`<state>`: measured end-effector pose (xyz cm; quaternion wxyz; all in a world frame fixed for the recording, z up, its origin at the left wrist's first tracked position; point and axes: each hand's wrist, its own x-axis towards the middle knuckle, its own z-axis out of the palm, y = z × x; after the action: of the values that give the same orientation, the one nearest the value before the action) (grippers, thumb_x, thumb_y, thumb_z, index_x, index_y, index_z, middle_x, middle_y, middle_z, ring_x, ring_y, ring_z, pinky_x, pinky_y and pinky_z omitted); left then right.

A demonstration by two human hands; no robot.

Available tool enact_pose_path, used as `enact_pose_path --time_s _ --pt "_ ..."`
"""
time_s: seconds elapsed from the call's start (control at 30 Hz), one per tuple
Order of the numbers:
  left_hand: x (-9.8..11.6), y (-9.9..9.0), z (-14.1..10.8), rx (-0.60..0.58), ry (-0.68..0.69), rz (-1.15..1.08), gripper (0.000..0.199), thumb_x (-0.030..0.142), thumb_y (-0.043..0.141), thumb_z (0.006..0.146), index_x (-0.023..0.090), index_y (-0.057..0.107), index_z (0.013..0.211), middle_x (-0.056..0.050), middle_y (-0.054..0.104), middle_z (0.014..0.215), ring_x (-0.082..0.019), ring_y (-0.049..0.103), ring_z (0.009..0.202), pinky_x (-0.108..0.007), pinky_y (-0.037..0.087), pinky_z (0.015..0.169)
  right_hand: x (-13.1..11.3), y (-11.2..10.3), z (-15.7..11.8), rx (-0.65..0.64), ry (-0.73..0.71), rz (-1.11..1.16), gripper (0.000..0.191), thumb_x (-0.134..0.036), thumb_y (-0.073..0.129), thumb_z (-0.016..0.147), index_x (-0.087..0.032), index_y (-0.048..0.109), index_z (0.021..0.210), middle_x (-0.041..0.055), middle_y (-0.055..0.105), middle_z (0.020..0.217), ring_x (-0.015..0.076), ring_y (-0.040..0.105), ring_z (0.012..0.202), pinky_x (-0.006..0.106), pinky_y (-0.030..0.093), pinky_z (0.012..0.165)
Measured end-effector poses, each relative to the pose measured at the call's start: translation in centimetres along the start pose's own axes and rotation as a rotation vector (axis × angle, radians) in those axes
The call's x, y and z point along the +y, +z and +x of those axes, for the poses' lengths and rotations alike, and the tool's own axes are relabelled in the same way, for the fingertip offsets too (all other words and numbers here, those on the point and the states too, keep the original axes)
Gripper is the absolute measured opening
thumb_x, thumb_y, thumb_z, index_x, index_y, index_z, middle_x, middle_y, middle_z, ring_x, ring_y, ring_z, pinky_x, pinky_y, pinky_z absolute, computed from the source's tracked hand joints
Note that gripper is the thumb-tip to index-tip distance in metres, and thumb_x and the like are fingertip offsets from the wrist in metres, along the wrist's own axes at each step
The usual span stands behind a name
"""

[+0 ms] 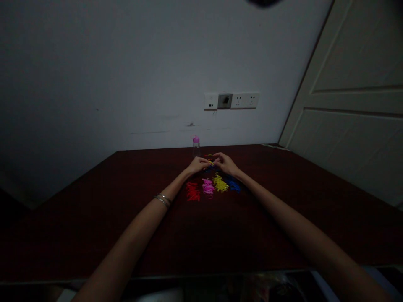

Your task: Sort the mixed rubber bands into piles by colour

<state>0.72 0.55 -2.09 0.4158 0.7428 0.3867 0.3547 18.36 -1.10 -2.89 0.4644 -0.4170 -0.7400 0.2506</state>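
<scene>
Four small heaps of thin bands lie in a row on the dark red table: red (193,191), pink (208,187), yellow (220,183) and blue (233,185). Behind them my left hand (199,164) and my right hand (224,162) nearly meet, fingers pinched. A small yellow band (211,162) shows between the fingertips, at the left hand's pinch. What the right fingers hold is too small to tell. More mixed bands (209,168) lie under and behind the hands. A clear bottle (196,147) with a pink cap stands just behind my left hand.
The table (151,176) reaches back to a pale wall with a row of sockets (238,101). A white panelled door (352,105) stands at the right. Below the near table edge, dim items are hard to make out.
</scene>
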Motion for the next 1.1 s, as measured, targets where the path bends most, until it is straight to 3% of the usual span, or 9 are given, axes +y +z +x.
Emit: enact_pose_path --time_s 0.33,0.5,0.7,0.87,1.0,1.1 --pt "-0.3 -0.3 0.1 -0.011 -0.024 0.004 0.029 0.031 0.062 0.063 0.006 0.067 0.077 0.002 0.047 0.045 -0.005 0.036 0.042 -0.019 0.025 0.044 0.5 -0.3 -0.1 0.014 -0.023 -0.055 0.029 -0.018 0.050 0.069 -0.016 0.051 0.098 -0.0001 0.060 0.070 0.0106 0.055 0.063 0.022 0.043 0.060" --pt "-0.2 -0.8 0.0 0.047 -0.075 0.036 0.026 0.028 0.060 0.065 0.007 0.068 0.079 0.003 0.046 0.043 -0.005 0.035 0.041 -0.019 0.026 0.044 1.9 -0.9 0.1 0.022 -0.020 -0.102 0.031 -0.019 0.052 0.069 -0.016 0.050 0.101 0.0003 0.061 0.072 0.0110 0.055 0.064 0.022 0.043 0.061" --pt "-1.5 -1.4 0.5 0.185 -0.062 0.299 0.023 0.026 0.058 0.066 0.008 0.069 0.077 -0.001 0.057 0.055 -0.008 0.044 0.049 -0.020 0.032 0.050 2.6 -2.2 0.3 0.053 0.005 -0.130 0.031 -0.020 0.054 0.070 -0.016 0.050 0.101 0.0015 0.061 0.072 0.0119 0.056 0.067 0.023 0.043 0.064" --pt "-2.6 -1.4 0.7 0.171 -0.017 0.439 0.029 0.033 0.059 0.067 0.012 0.069 0.084 -0.004 0.065 0.072 -0.012 0.053 0.063 -0.020 0.037 0.058 2.4 -2.9 0.2 0.043 0.029 -0.133 0.033 -0.020 0.056 0.069 -0.015 0.050 0.101 0.0021 0.061 0.073 0.0122 0.056 0.068 0.024 0.043 0.065" --pt "-2.2 -1.4 0.5 0.171 0.013 0.429 0.032 0.036 0.056 0.070 0.012 0.069 0.088 -0.004 0.065 0.072 -0.012 0.054 0.063 -0.021 0.038 0.060 1.5 -3.6 0.1 -0.043 0.091 -0.098 0.031 -0.020 0.056 0.069 -0.014 0.051 0.098 0.0029 0.060 0.073 0.0117 0.055 0.066 0.023 0.043 0.064" --pt "-1.6 -1.6 0.4 0.197 0.007 0.389 0.032 0.033 0.052 0.073 0.010 0.069 0.087 -0.003 0.061 0.062 -0.011 0.052 0.058 -0.020 0.037 0.057 0.0 -4.7 -0.1 -0.205 0.169 -0.074 0.028 -0.020 0.059 0.066 -0.013 0.055 0.093 0.0040 0.060 0.071 0.0110 0.053 0.061 0.022 0.042 0.058"
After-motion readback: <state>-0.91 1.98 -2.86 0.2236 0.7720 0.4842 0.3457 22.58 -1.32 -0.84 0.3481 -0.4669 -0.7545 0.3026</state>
